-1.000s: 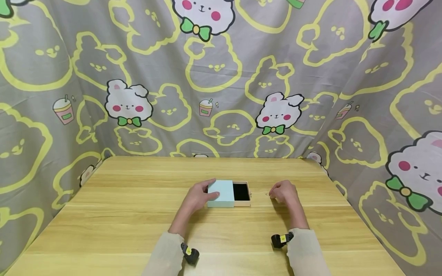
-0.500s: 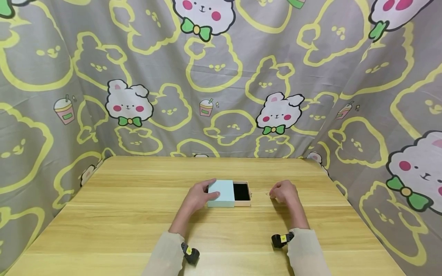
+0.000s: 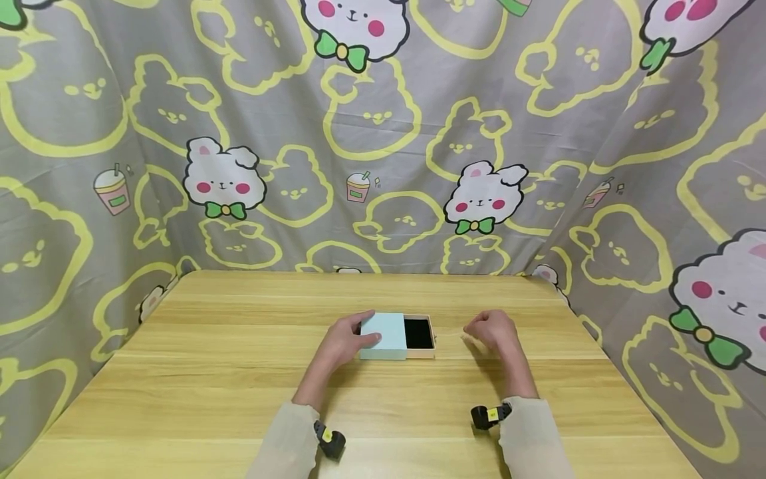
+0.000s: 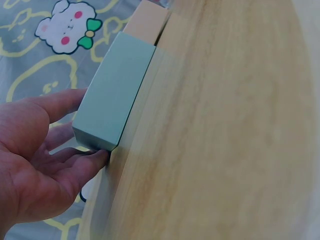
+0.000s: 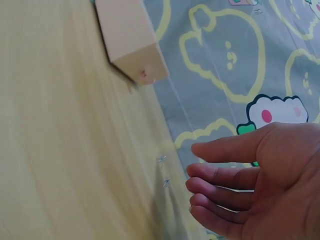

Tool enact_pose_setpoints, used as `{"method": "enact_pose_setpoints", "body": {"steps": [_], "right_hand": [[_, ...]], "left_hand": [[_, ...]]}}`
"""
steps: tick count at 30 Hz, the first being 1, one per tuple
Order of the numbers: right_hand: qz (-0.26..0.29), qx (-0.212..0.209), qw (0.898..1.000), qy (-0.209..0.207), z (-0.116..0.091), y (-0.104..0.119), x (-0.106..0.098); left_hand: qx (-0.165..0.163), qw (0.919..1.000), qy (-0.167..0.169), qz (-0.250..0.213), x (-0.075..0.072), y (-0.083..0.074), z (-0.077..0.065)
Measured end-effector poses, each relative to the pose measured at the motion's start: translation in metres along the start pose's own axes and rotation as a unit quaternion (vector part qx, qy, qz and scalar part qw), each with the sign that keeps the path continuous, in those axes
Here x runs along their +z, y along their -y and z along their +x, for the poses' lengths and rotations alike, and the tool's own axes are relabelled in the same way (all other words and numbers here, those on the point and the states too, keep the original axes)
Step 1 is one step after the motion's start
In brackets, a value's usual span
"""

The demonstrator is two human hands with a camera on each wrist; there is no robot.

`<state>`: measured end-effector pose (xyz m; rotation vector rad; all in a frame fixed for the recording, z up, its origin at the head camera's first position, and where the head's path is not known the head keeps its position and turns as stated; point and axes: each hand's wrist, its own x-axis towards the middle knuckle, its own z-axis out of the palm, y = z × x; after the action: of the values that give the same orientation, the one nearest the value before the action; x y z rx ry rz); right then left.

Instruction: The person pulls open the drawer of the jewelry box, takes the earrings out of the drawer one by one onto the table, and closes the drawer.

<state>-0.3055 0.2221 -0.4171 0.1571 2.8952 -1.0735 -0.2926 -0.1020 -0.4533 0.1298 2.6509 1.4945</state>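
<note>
In the head view, a drawer-style gift box lies on the table with its pale blue sleeve to the left. Its pink drawer sticks partway out to the right, showing a black lining. My left hand grips the sleeve's left end, thumb over the top. To the right of the drawer, my right hand hovers low with relaxed fingers and nothing visible in them. Just beside its fingertips, in the right wrist view, are two tiny silvery star-shaped pieces, seemingly on the tabletop; their exact kind is too small to tell.
The wood-grain table extends around the box on all sides. A grey curtain with yellow outlines and white cartoon bears hangs behind and at both sides. A black camera sits on the left wrist, another camera on the right.
My right hand has risen slightly and its fingertips have moved up from the small pieces. The left hand and the box have stayed in place.
</note>
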Motion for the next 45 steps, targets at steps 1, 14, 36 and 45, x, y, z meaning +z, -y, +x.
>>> {"method": "enact_pose_setpoints", "body": {"steps": [1, 14, 36, 45], "right_hand": [[0.002, -0.003, 1.000, -0.003, 0.000, 0.001, -0.001], [0.087, -0.020, 0.996, 0.009, 0.003, 0.014, 0.008], [0.174, -0.043, 0.976, 0.124, -0.002, 0.036, 0.040], [0.163, -0.038, 0.978, 0.122, -0.004, 0.040, 0.044]], "left_hand": [[0.000, 1.0000, 0.000, 0.001, 0.000, 0.000, 0.000], [0.002, 0.9999, -0.004, 0.009, 0.000, -0.003, -0.001], [0.007, 0.9999, -0.003, 0.008, 0.000, -0.001, -0.001], [0.001, 1.0000, -0.006, 0.005, 0.001, -0.001, -0.001]]}}
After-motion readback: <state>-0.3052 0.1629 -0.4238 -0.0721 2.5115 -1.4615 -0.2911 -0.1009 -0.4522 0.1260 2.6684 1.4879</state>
